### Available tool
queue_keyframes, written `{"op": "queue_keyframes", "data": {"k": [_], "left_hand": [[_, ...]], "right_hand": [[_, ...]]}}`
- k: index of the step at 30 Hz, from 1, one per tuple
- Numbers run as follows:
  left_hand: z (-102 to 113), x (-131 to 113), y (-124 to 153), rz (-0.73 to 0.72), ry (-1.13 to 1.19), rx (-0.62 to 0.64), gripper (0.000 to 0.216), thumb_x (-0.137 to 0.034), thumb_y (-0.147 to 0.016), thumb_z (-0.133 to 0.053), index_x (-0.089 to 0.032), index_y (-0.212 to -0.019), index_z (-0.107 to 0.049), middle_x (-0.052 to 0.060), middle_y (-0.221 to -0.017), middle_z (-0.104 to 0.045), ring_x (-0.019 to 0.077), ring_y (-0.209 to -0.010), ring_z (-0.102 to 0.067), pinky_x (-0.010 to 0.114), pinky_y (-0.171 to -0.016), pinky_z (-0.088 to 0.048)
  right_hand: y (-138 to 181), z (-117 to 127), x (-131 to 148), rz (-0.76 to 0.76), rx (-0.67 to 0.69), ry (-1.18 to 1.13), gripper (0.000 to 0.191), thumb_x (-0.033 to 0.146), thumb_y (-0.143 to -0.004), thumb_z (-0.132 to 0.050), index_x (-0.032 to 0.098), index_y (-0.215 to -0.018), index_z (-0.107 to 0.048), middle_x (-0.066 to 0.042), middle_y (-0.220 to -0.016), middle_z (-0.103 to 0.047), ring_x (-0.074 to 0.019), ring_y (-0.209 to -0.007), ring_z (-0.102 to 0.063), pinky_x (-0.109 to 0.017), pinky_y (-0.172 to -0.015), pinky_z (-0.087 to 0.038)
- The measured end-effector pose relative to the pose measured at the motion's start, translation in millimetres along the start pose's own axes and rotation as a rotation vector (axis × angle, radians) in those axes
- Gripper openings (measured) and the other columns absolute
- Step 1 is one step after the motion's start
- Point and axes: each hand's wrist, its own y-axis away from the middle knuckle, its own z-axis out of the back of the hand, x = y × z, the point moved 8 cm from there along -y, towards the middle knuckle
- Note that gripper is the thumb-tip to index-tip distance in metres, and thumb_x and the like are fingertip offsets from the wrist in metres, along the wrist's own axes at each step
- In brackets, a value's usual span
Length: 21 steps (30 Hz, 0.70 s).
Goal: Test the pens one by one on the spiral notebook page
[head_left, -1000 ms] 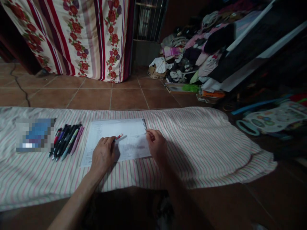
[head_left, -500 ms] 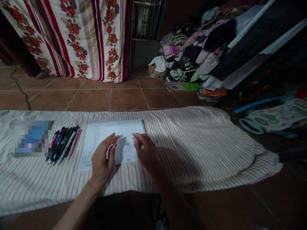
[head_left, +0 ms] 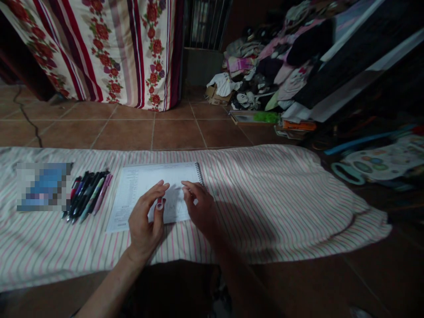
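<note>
left hand (head_left: 147, 215) has a slim red-and-white pen-like stick (head_left: 160, 203) between thumb and fingers, white spiral-bound paper notebook (head_left: 160, 174) just below it, right hand (head_left: 201, 206) half curled, can't tell if it's holding anything

Left hand (head_left: 144, 221) toward eight o'clock from frame centre, bare, slim-fingered, left forearm (head_left: 115, 276) bare, smooth-outlined, broadening between seven and eight o'clock, right hand (head_left: 202, 207) near six o'clock, bare, shadowed, right forearm (head_left: 236, 269) bare, toward five o'clock, edges blurring into gloom
</note>
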Motion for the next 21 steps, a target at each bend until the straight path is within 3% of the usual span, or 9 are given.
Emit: {"op": "queue_keyframes", "data": {"k": [11,16,21], "left_hand": [[1.1,0.8,-1.1,0.092,-0.022,-0.060,0.017,-0.019,-0.087,-0.048,-0.018,-0.101,-0.057,0.008,-0.106,-0.068,0.0192,-0.101,-0.062,0.036,-0.087,-0.049],[-0.4,41.5,2.5,0.424,0.284,-0.155,0.019,-0.030,-0.083,-0.056,-0.018,-0.096,-0.053,0.006,-0.091,-0.069,0.0188,-0.087,-0.065,0.039,-0.086,-0.048],[-10.0,74.2,6.7,0.726,0.568,-0.135,0.030,-0.038,-0.074,-0.065,-0.015,-0.093,-0.058,0.005,-0.082,-0.070,0.0180,-0.072,-0.067,0.036,-0.074,-0.052]], "right_hand": [[-2.1,2.6,-4.2,0.002,-0.012,0.008,0.026,0.023,-0.089,-0.040,0.018,-0.101,-0.062,-0.007,-0.086,-0.066,-0.0130,-0.071,-0.060,-0.024,-0.066,-0.050],[-7.2,17.1,-28.8,-0.028,-0.116,0.128,0.026,0.020,-0.088,-0.041,0.016,-0.099,-0.064,-0.010,-0.090,-0.066,-0.0166,-0.079,-0.061,-0.027,-0.068,-0.051],[-7.2,19.8,-47.5,0.030,-0.087,0.348,0.024,0.013,-0.083,-0.047,0.018,-0.096,-0.066,-0.008,-0.099,-0.067,-0.0216,-0.096,-0.056,-0.039,-0.090,-0.043]]}}
